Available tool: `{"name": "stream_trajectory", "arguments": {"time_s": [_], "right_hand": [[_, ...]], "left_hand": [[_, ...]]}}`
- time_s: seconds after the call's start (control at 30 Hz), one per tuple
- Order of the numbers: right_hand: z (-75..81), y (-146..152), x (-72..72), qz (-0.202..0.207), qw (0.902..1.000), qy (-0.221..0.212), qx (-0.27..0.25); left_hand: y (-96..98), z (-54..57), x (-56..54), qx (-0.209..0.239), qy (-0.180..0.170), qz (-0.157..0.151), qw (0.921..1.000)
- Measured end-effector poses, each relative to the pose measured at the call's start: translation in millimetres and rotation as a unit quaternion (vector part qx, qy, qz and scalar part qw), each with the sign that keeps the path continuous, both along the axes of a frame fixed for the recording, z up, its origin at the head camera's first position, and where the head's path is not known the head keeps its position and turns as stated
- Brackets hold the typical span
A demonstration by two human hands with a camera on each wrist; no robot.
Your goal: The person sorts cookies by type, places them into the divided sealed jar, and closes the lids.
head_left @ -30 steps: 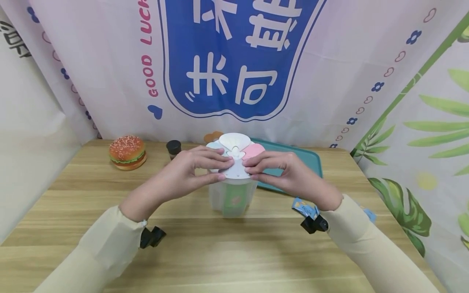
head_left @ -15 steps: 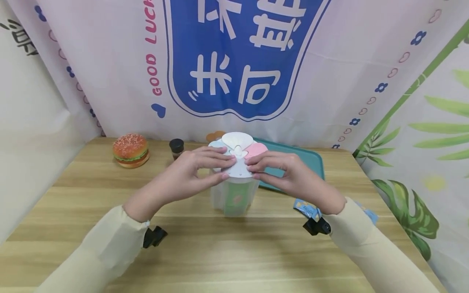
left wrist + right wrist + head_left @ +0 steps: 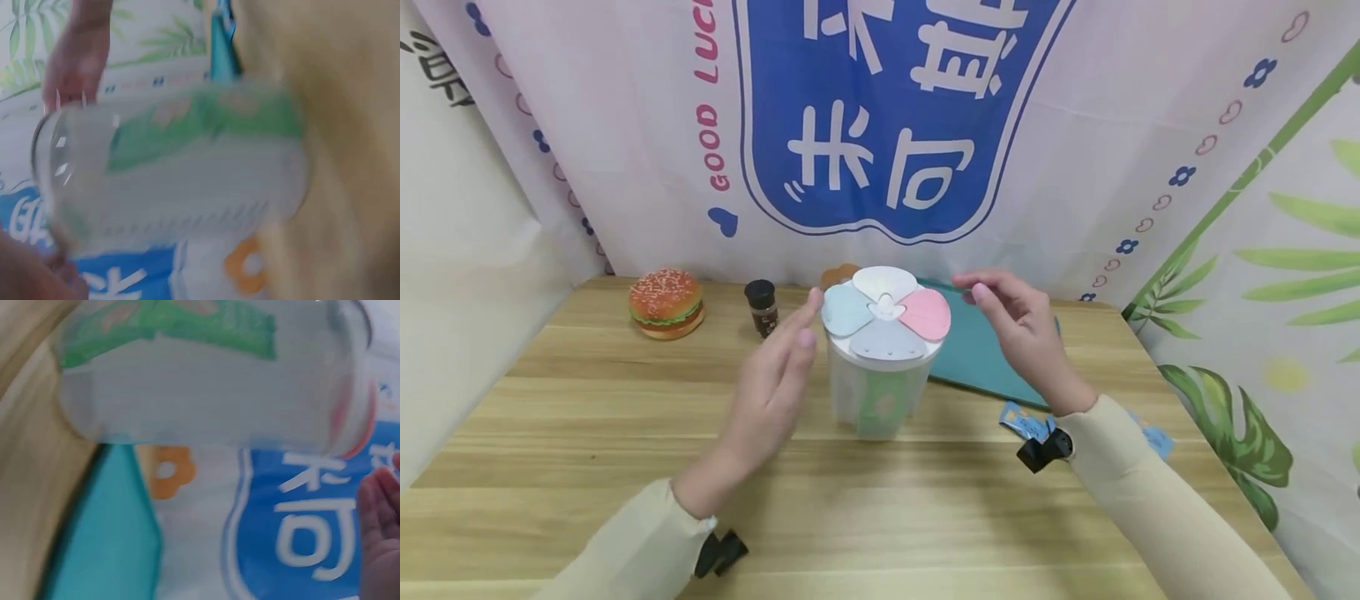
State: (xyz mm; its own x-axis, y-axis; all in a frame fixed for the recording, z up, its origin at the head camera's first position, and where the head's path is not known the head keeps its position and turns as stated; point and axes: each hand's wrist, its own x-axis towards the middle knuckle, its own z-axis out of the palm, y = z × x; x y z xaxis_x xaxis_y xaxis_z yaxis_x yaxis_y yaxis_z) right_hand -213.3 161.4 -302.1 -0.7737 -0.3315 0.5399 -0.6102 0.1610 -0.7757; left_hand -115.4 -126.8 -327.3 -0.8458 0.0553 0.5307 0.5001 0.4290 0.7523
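A translucent canister point(image 3: 850, 387) stands upright on the wooden table, topped by a round lid point(image 3: 887, 307) with petal-shaped flaps in white, pink, pale blue and grey. The flaps lie flat. Through its wall a green packet point(image 3: 882, 404) shows; the left wrist view catches the canister point(image 3: 187, 181) blurred. My left hand point(image 3: 771, 392) is to the left of the canister, fingers extended, apart from it and holding nothing. To the right, above a teal tray, my right hand point(image 3: 1018, 321) hovers with loosely bent fingers and nothing between them.
The teal tray point(image 3: 973, 358) lies behind and right of the canister. Near its front edge are blue packets point(image 3: 1024, 421), partly behind the right sleeve. A toy hamburger point(image 3: 666, 304) and a black-capped jar point(image 3: 762, 308) stand at the back left. A printed curtain point(image 3: 647, 167) hangs behind the table.
Both hands have let go of the lid and moved apart, the left down and leftward, the right outward. The canister stays in place with its whole lid now in view.
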Motion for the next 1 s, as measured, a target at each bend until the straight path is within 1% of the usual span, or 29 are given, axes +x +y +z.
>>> {"name": "stream_trajectory", "arguments": {"time_s": [0.07, 0.1, 0.13, 0.17, 0.23, 0.27, 0.33, 0.4, 0.47, 0.53, 0.57, 0.73, 0.87, 1.0], "right_hand": [[-9.3, 0.5, -8.0, 0.012, 0.9974, -0.07, 0.013], [-14.5, 0.1, -12.0, 0.026, 0.9939, -0.105, 0.021], [-19.9, -0.9, -16.0, 0.047, 0.9884, -0.143, 0.023], [-25.0, -2.2, -19.5, 0.066, 0.9813, -0.179, 0.025], [-35.6, -5.7, -25.8, 0.106, 0.9632, -0.246, 0.019], [-40.6, -7.3, -28.2, 0.125, 0.9538, -0.273, 0.016], [-49.4, -11.1, -31.8, 0.153, 0.9352, -0.319, 0.003], [-56.8, -14.9, -34.1, 0.174, 0.9204, -0.35, -0.016], [-63.1, -18.7, -35.3, 0.191, 0.9099, -0.367, -0.034], [-68.1, -22.3, -35.1, 0.199, 0.9042, -0.374, -0.052], [-70.0, -23.7, -34.6, 0.201, 0.9026, -0.376, -0.058], [-74.8, -28.5, -32.6, 0.196, 0.9009, -0.38, -0.073], [-73.7, -30.4, -32.2, 0.195, 0.8985, -0.385, -0.079], [-72.2, -29.6, -31.2, 0.199, 0.8976, -0.387, -0.071]], "left_hand": [[4.9, -8.6, 7.3, 0.036, -0.046, 0.014, 0.9982], [7.5, -12.1, 11.0, 0.052, -0.072, 0.018, 0.9959], [9.8, -15.2, 14.6, 0.066, -0.097, 0.02, 0.9929], [12.1, -17.9, 18.0, 0.079, -0.123, 0.02, 0.989], [16.6, -22.2, 24.0, 0.095, -0.17, 0.021, 0.9807], [19.0, -24.0, 26.7, 0.1, -0.186, 0.019, 0.9773], [23.9, -26.9, 32.2, 0.104, -0.216, 0.013, 0.9707], [28.7, -29.3, 37.4, 0.105, -0.237, 0.006, 0.9658], [32.9, -31.2, 42.1, 0.107, -0.248, -0.001, 0.963], [35.9, -32.8, 45.9, 0.111, -0.252, -0.006, 0.9614], [37.1, -33.7, 47.3, 0.112, -0.249, -0.008, 0.9619], [39.5, -38.2, 49.1, 0.123, -0.229, -0.022, 0.9653], [39.1, -40.4, 48.8, 0.126, -0.22, -0.026, 0.967], [38.9, -40.9, 47.8, 0.128, -0.216, -0.027, 0.9677]]}}
